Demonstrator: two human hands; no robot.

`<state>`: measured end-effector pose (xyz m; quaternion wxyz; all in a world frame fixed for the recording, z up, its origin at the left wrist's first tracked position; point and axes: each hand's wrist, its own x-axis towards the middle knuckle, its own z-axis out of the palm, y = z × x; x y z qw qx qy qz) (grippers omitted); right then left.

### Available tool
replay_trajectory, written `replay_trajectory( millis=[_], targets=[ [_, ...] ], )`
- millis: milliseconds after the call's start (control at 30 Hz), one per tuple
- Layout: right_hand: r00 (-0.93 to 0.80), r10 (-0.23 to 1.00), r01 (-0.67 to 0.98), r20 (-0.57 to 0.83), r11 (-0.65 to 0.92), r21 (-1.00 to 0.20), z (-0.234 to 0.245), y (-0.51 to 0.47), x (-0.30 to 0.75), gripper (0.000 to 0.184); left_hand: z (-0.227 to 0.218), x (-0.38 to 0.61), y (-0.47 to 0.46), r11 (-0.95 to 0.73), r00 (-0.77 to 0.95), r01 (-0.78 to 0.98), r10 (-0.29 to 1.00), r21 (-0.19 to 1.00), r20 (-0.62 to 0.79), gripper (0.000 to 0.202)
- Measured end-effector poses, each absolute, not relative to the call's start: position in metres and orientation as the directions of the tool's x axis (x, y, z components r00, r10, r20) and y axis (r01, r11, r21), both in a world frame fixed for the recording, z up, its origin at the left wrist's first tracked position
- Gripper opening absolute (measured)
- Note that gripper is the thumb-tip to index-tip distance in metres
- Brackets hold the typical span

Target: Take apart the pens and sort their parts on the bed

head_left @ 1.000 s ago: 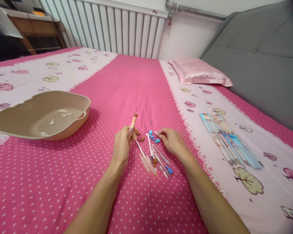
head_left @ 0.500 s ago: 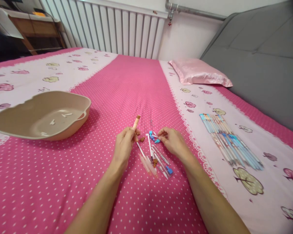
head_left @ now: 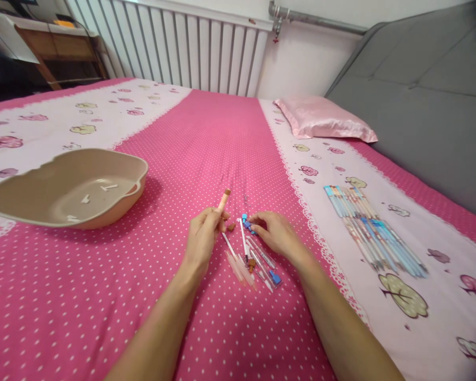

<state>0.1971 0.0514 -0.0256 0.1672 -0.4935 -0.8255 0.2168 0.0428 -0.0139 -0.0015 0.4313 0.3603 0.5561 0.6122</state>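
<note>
Peach barrel [head_left: 223, 201] with a brown end is in your left hand [head_left: 201, 234], over the middle of the bed [head_left: 218, 132]. Bed fills most of the view: dotted pink strip down the center, pale tree-print bands either side. Grey headboard [head_left: 420, 69] on the right, white radiator [head_left: 206, 53] at the far edge, metal pipe [head_left: 321, 20] on the wall. Tan basin [head_left: 63, 169] sits to your left with small white bits [head_left: 110, 187] inside. Pink pillow [head_left: 325, 117] by the headboard; two overlapping rows of pens [head_left: 388, 244] on the right-hand pale band.

Vs half a second ago: your right hand [head_left: 276, 232] has shifted left onto the blue clips [head_left: 246, 223]; the pale piece at its fingertips is out of sight. Barrel top is slightly further right. Basin and pen rows unchanged.

Pose: both forearms reach in from the bottom edge, hands facing each other. Left grip is closed around the barrel, brown end up, tilted right. Right fingers curl down at the clips; can't tell if that grip has one. Clear tubes [head_left: 263, 253] lie between your wrists, brown clip [head_left: 252, 263] among them.
</note>
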Motion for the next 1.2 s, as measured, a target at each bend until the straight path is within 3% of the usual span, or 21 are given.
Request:
replay_trajectory(
  millis=[300,433,533,633,833,1000,1200],
  targets=[
    [-0.327,0.936,0.7,0.128,0.331,-0.632,-0.026,0.053,0.199,0.015,-0.006,0.042,-0.013,-0.011,-0.337,-0.071,0.941,0.997,-0.013,0.02],
    [-0.344,0.929,0.496,0.134,0.301,-0.815,-0.019,0.051,0.199,0.007,-0.016,0.04,-0.01,0.033,-0.334,0.01,0.942,0.999,-0.027,0.012],
    [-0.435,0.892,0.324,0.121,0.28,-0.903,-0.012,0.047,0.197,0.007,-0.02,0.039,-0.01,0.033,-0.291,-0.011,0.956,0.999,-0.034,0.027],
    [-0.488,0.862,0.26,0.134,0.29,-0.921,-0.005,0.041,0.194,0.007,-0.02,0.04,-0.01,0.027,-0.242,-0.051,0.97,0.998,-0.039,0.036],
    [-0.497,0.852,0.226,0.165,0.312,-0.923,0.002,0.034,0.191,0.009,-0.014,0.042,-0.012,0.013,-0.224,-0.013,0.974,1.0,-0.016,0.011],
    [-0.487,0.858,0.216,0.167,0.303,-0.928,0.002,0.034,0.189,0.011,-0.011,0.043,-0.013,-0.004,-0.154,-0.126,0.988,0.992,-0.016,0.018],
    [-0.48,0.864,0.211,0.151,0.281,-0.936,0.001,0.033,0.188,0.013,-0.014,0.043,-0.011,-0.007,-0.187,-0.107,0.982,0.994,-0.013,0.018]
  ],
)
